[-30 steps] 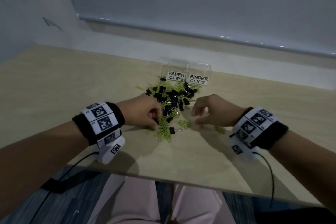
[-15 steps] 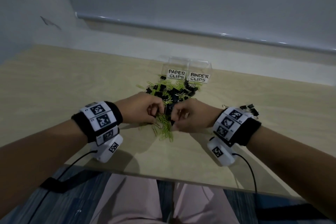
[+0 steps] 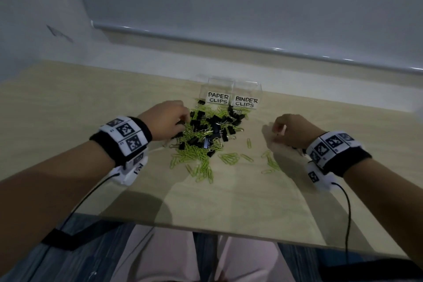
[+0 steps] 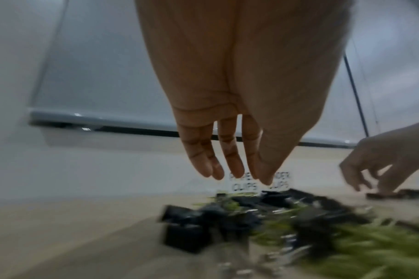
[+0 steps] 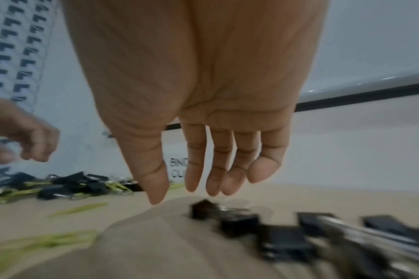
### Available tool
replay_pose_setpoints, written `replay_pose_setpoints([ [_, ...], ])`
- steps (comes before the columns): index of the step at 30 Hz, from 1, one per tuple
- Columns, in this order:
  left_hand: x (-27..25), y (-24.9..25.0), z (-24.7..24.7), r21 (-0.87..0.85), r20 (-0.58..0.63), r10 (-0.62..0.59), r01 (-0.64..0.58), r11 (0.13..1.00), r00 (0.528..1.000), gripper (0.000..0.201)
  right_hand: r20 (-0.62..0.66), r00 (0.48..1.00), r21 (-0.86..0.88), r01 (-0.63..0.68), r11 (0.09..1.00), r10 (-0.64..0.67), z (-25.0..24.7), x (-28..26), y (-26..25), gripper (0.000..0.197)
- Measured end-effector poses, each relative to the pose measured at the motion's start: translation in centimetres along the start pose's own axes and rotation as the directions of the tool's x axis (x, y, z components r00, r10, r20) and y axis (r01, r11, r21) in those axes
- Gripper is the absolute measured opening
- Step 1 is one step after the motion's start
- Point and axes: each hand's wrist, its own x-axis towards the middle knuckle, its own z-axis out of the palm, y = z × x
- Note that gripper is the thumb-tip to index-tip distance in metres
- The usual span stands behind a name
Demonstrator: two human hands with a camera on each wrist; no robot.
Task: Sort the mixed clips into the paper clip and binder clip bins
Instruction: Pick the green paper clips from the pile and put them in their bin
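A mixed pile of black binder clips and green paper clips lies before two clear bins, labelled PAPER CLIPS and BINDER CLIPS. My left hand is at the pile's left edge. In the left wrist view its fingers hang straight over the blurred pile and hold nothing. My right hand is well right of the pile. In the right wrist view its fingers hang relaxed and empty over several separate black binder clips.
Loose green paper clips spread toward me from the pile, with a few more near my right wrist. The wooden table ends at a near edge above my lap. A wall runs behind the bins.
My right hand left the pile's middle and moved right, to the separate binder clips. My left hand shifted farther away, to the pile's left edge.
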Motion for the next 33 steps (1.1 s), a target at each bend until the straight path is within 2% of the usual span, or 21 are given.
replay_pose_setpoints([
  [3,0.4,3.5,0.7,-0.092,0.059,0.061,-0.055,0.994,0.996,0.018,-0.054,0.982,0.02,0.182,0.983,-0.18,0.3,0.3,-3.4,0.01],
  [7,1.0,5.7,2.2,-0.024,0.147,0.01,-0.007,1.0,0.989,0.029,-0.008,0.952,0.063,0.307,0.95,-0.307,0.6,1.1,-8.1,0.01],
  [10,1.2,5.5,2.4,-0.079,0.126,-0.018,0.028,0.996,0.992,0.026,0.025,0.946,0.026,0.323,0.946,-0.324,1.2,1.7,-10.0,0.015],
  [13,1.0,4.7,2.1,-0.235,0.094,-0.023,0.044,0.971,0.995,0.02,0.027,0.955,0.013,0.295,0.955,-0.295,1.6,2.2,-10.6,0.016],
  [16,0.6,3.0,1.2,-0.372,0.023,-0.077,0.08,0.925,0.997,0.018,0.057,0.953,0.014,0.297,0.955,-0.298,1.6,2.5,-10.6,0.012],
  [18,0.4,1.3,0.6,-0.387,-0.023,-0.134,0.114,0.915,0.991,0.017,0.069,0.947,0.013,0.313,0.95,-0.314,1.5,2.5,-10.5,0.011],
  [20,0.2,-0.4,0.0,-0.302,-0.051,-0.18,0.156,0.941,0.982,0.018,0.065,0.947,0.022,0.313,0.949,-0.314,1.3,2.3,-10.1,0.013],
  [23,-0.2,-1.6,-0.1,-0.063,-0.043,-0.172,0.169,0.984,0.984,0.024,-0.026,0.97,0.087,0.243,0.966,-0.241,0.5,1.9,-8.2,0.012],
  [26,-0.6,-0.5,0.0,-0.062,-0.001,-0.021,0.021,0.998,1.0,0.026,-0.07,0.994,0.103,0.086,0.991,-0.078,-0.6,1.5,-4.8,0.011],
  [29,-0.6,1.5,0.5,-0.108,0.142,0.111,-0.096,0.989,0.984,0.027,-0.01,0.999,-0.04,-0.052,0.998,0.051,-1.2,0.9,-1.5,0.015],
  [31,-0.3,2.3,1.0,-0.065,0.207,0.132,-0.121,0.991,0.969,0.029,0.063,0.991,-0.145,-0.11,0.983,0.12,-1.2,0.5,-0.3,0.016],
  [33,0.0,2.4,1.5,-0.04,0.228,0.123,-0.117,0.992,0.966,0.029,0.093,0.988,-0.195,-0.107,0.975,0.127,-1.1,0.4,0.1,0.017],
])
